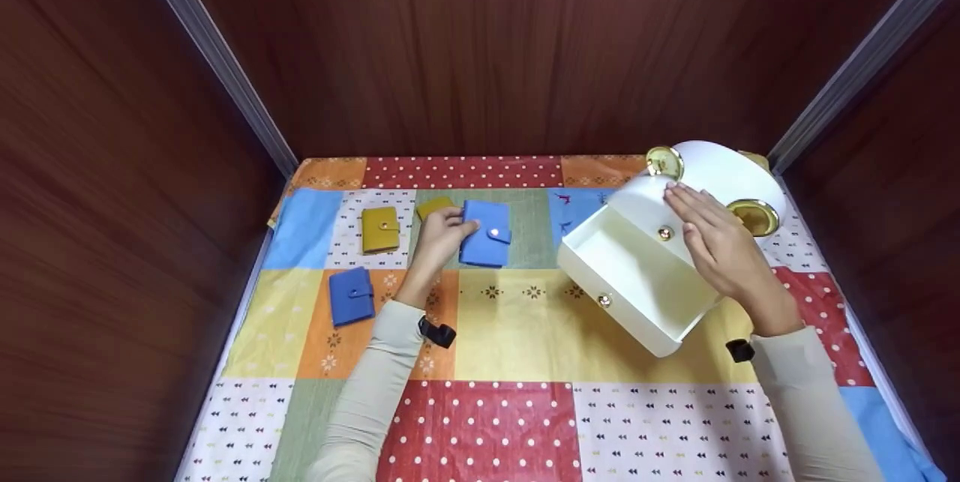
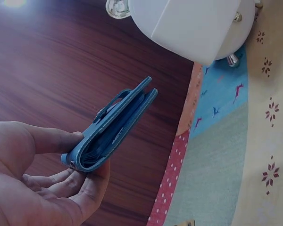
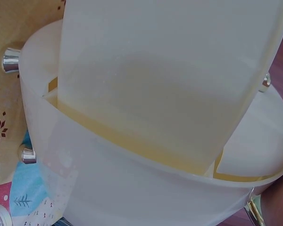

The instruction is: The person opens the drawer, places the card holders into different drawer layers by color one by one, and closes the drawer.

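Only the left wrist view shows the grip on the blue snap-button fabric wallet (image 2: pixel 111 129): the left hand (image 2: pixel 35 181) pinches its folded spine between thumb and curled fingers, and the wallet is seen edge-on, its two covers slightly parted with a strap across the outer face. In the head view that same left hand (image 1: pixel 442 236) lies at the wallet's (image 1: pixel 486 233) left edge, and the wallet shows as a flat blue rectangle with a pale snap on its tab, low over the patchwork polka-dot tablecloth (image 1: pixel 525 324). Nearer than the wallet and to its left lies a second blue fabric wallet (image 1: pixel 351 296); farther left of it sits a mustard-yellow wallet (image 1: pixel 380 229), and a smaller yellow one (image 1: pixel 435 206) peeks out just behind the left hand. To the right of the held wallet stands the round white plastic drawer box with gold trim (image 1: pixel 720 182), its white drawer (image 1: pixel 637 272) pulled out toward the wallet — empty inside as far as it shows. The right hand (image 1: pixel 716 242) rests flat on the drawer's rim, fingers straight. The right wrist view fills with the box's curved white wall (image 3: pixel 146 141) and silver studs — the hand itself is out of frame.
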Demonstrator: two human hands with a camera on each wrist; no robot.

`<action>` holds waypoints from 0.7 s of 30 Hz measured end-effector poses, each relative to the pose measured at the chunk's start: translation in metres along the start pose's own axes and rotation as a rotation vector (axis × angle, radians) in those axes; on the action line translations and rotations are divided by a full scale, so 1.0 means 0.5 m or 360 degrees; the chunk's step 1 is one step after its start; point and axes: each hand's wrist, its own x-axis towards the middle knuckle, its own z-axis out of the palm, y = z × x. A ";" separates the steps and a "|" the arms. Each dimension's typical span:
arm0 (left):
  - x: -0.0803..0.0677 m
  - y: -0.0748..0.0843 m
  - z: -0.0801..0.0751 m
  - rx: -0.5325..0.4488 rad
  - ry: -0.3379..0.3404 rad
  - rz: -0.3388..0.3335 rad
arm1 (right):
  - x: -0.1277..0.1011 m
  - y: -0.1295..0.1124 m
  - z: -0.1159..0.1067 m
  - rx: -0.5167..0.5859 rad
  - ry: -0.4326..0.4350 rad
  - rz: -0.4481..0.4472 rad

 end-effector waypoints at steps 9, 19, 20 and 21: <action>-0.001 0.027 0.021 0.0028 -0.0022 0.0016 | 0.001 -0.001 -0.002 -0.0005 0.0015 -0.0011; -0.003 0.046 0.045 0.0038 -0.0079 0.0078 | 0.000 0.001 -0.001 -0.0004 0.0010 -0.0004; -0.003 0.048 0.047 0.0038 -0.0082 0.0080 | -0.001 0.001 -0.001 -0.0005 0.0004 0.0000; -0.003 0.049 0.049 0.0042 -0.0085 0.0084 | -0.001 0.001 -0.001 -0.0007 -0.0001 0.0003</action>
